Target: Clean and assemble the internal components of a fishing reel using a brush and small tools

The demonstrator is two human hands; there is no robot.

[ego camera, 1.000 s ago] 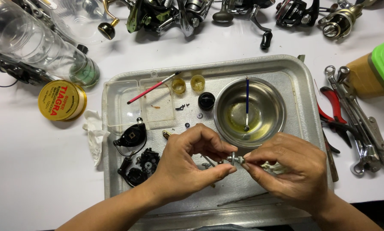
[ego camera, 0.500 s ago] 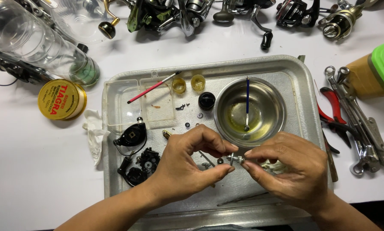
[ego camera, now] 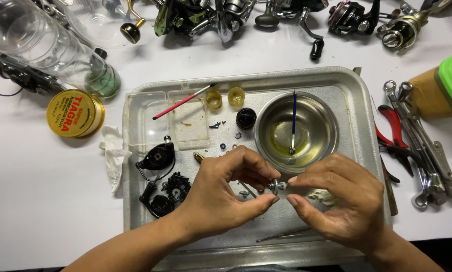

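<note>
A round yellow tin [ego camera: 75, 113] is sitting on the white table [ego camera: 34, 211] at the far left, next to a clear bottle [ego camera: 44, 50] that is lying on its side. Just right of the tin, a big metal tray [ego camera: 357, 90] is holding lots of little things. A thin red brush [ego camera: 183, 102] is lying across a clear plastic box [ego camera: 168, 121] in the tray, and some black reel parts [ego camera: 163, 176] are lying below it. The left hand [ego camera: 221, 194] is pinching a small shiny metal part [ego camera: 275, 186] between thumb and finger, over the middle of the tray. The right hand [ego camera: 339, 201] is touching the same part from the other side with its fingertips, half curled. Behind the hands, a metal bowl [ego camera: 327, 126] is holding yellow oil and a blue stick [ego camera: 293, 123]. Red pliers [ego camera: 393, 131] and silver wrenches [ego camera: 427, 151] are lying on the table at the far right
</note>
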